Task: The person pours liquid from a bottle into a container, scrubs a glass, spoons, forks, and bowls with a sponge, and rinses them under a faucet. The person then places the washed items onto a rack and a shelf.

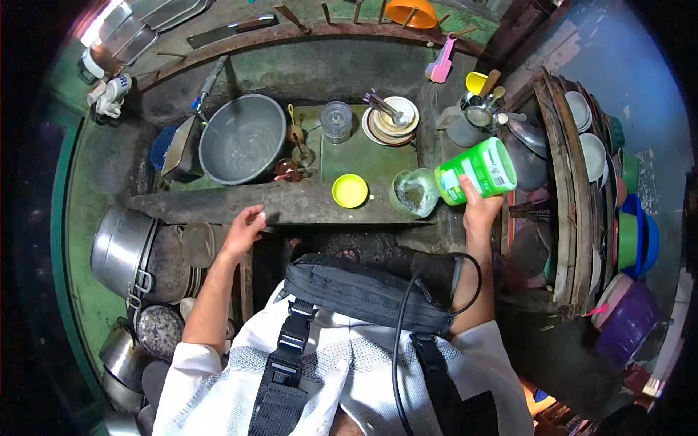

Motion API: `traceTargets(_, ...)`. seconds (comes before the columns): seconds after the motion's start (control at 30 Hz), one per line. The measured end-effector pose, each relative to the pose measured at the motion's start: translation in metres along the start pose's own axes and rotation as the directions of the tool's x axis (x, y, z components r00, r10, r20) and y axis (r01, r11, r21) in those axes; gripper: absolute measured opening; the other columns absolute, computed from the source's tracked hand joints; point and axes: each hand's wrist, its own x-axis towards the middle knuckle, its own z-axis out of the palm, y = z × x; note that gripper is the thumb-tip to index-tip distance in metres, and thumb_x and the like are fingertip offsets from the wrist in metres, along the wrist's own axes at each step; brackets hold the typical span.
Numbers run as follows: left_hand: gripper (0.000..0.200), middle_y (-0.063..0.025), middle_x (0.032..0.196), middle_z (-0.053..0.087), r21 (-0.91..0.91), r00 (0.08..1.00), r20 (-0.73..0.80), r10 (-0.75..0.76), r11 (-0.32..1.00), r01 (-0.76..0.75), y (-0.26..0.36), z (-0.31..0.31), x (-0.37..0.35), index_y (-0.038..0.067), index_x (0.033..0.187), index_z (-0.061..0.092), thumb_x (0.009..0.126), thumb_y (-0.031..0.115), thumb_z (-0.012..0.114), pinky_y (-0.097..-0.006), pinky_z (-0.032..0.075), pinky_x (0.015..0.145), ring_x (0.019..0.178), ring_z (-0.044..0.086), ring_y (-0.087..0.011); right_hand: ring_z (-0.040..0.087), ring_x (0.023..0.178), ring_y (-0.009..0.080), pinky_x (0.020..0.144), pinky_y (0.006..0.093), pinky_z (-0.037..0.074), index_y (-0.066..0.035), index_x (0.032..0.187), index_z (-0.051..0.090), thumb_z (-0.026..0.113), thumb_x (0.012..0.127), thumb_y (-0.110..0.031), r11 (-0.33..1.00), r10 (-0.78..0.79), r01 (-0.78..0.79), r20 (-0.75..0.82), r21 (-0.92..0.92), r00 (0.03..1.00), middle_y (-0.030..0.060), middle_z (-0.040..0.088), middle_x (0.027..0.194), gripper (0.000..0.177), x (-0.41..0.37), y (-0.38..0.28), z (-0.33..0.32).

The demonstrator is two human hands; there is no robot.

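My right hand (481,211) is wrapped round a green plastic bottle (486,168) with a printed label. The bottle is tipped sideways, its left end right at the rim of a small clear container (429,190). A dark scouring pad (411,193) lies in that container, with whitish matter around it. My left hand (246,231) is held near the front of the stone ledge (291,203), holding nothing, its fingers loosely bent and apart. Between the hands, a yellow-green bowl (350,191) rests on the ledge.
A large grey basin (243,139) stands in the sink area, with stacked plates (392,123) and a clear plastic vessel (337,120) to its right. Metal pots (125,247) crowd the left. On the right is a wooden dish rack (566,189). Pink measuring spoons (440,64) hang behind.
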Motion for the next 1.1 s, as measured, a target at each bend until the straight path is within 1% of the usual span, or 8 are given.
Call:
traceTargets(0.17, 0.042, 0.0042, 0.096, 0.056, -0.211, 0.986, -0.127, -0.109, 0.974, 0.080, -0.050, -0.031, -0.032, 0.011, 0.128, 0.048, 0.093, 0.033, 0.058, -0.0302, 0.045, 0.071, 0.081, 0.053, -0.0067, 0.062, 0.089, 0.0163, 0.082, 0.0308, 0.049, 0.005, 0.109, 0.060, 0.070, 0.074, 0.009, 0.976, -0.151, 0.164, 0.092, -0.147, 0.984, 0.0082, 0.064, 0.102, 0.036, 0.004, -0.007, 0.009)
traceTargets(0.27, 0.038, 0.0052, 0.098, 0.058, -0.213, 0.963, -0.210, -0.170, 0.969, 0.125, -0.068, -0.043, -0.043, 0.014, 0.125, 0.049, 0.094, 0.036, 0.056, -0.0292, 0.046, 0.073, 0.078, 0.055, -0.0065, 0.062, 0.088, 0.0171, 0.082, 0.0311, 0.049, 0.004, 0.110, 0.057, 0.069, 0.075, 0.011, 0.985, -0.131, 0.129, 0.012, 0.117, 0.991, 0.0084, 0.063, 0.101, 0.037, 0.016, -0.012, 0.011)
traceTargets(0.4, 0.036, 0.0058, 0.100, 0.058, -0.293, 0.941, -0.263, -0.210, 0.947, 0.130, -0.061, -0.045, -0.053, 0.015, 0.124, 0.049, 0.095, 0.034, 0.056, -0.0280, 0.046, 0.071, 0.076, 0.054, -0.0047, 0.062, 0.085, 0.0161, 0.079, 0.0316, 0.050, 0.006, 0.104, 0.061, 0.069, 0.075, 0.009, 0.980, -0.196, 0.197, -0.005, 0.040, 0.980, 0.0094, 0.065, 0.099, 0.031, 0.005, -0.015, 0.024)
traceTargets(0.67, 0.034, 0.0040, 0.099, 0.058, -0.298, 0.965, -0.248, -0.092, 0.954, 0.014, -0.036, -0.038, -0.041, 0.011, 0.122, 0.049, 0.096, 0.032, 0.055, -0.0233, 0.043, 0.066, 0.073, 0.052, -0.0033, 0.062, 0.083, 0.0172, 0.077, 0.0323, 0.051, 0.006, 0.103, 0.060, 0.068, 0.077, 0.008, 0.983, -0.164, 0.168, -0.059, 0.075, 0.985, 0.0098, 0.064, 0.099, 0.027, 0.013, -0.005, 0.006)
traceTargets(0.8, 0.038, -0.0003, 0.107, 0.061, -0.199, 0.963, -0.261, -0.063, 0.980, 0.011, -0.020, -0.025, -0.033, 0.007, 0.125, 0.053, 0.094, 0.029, 0.057, -0.0270, 0.047, 0.079, 0.088, 0.057, -0.0088, 0.062, 0.091, 0.0193, 0.081, 0.0358, 0.051, 0.003, 0.111, 0.057, 0.065, 0.084, 0.000, 0.968, -0.045, 0.087, -0.179, 0.234, 0.983, 0.0102, 0.062, 0.107, 0.029, 0.015, 0.007, -0.003)
traceTargets(0.9, 0.038, -0.0083, 0.112, 0.063, 0.107, 0.922, -0.171, 0.347, 0.937, -0.333, -0.010, -0.007, -0.014, 0.000, 0.121, 0.056, 0.089, 0.018, 0.064, -0.0293, 0.047, 0.089, 0.100, 0.059, -0.0158, 0.062, 0.098, 0.0238, 0.085, 0.0400, 0.051, -0.002, 0.118, 0.055, 0.062, 0.090, -0.012, 0.875, 0.153, -0.043, -0.190, 0.483, 0.970, 0.0105, 0.061, 0.114, 0.031, 0.010, 0.018, -0.002)
traceTargets(1.0, 0.043, -0.0099, 0.118, 0.061, 0.196, 0.888, 0.013, 0.459, 0.870, -0.452, 0.053, 0.030, -0.012, 0.009, 0.127, 0.055, 0.086, 0.012, 0.065, -0.0352, 0.049, 0.088, 0.106, 0.059, -0.0199, 0.057, 0.113, 0.0274, 0.097, 0.0474, 0.045, -0.007, 0.125, 0.050, 0.054, 0.094, -0.027, 0.628, 0.489, -0.380, 0.036, 0.679, 0.872, 0.0107, 0.059, 0.122, 0.037, 0.001, 0.012, 0.030)
traceTargets(1.1, 0.070, -0.0146, 0.130, 0.052, 0.405, 0.591, 0.233, 0.772, 0.475, -0.781, 0.136, 0.067, -0.016, 0.016, 0.135, 0.047, 0.071, 0.010, 0.076, -0.0413, 0.041, 0.103, 0.120, 0.049, -0.0343, 0.055, 0.116, 0.0269, 0.098, 0.0468, 0.044, -0.007, 0.125, 0.050, 0.048, 0.097, -0.030, 0.515, 0.585, -0.630, 0.300, 0.581, 0.754, 0.0102, 0.058, 0.125, 0.037, -0.014, 0.005, 0.089)
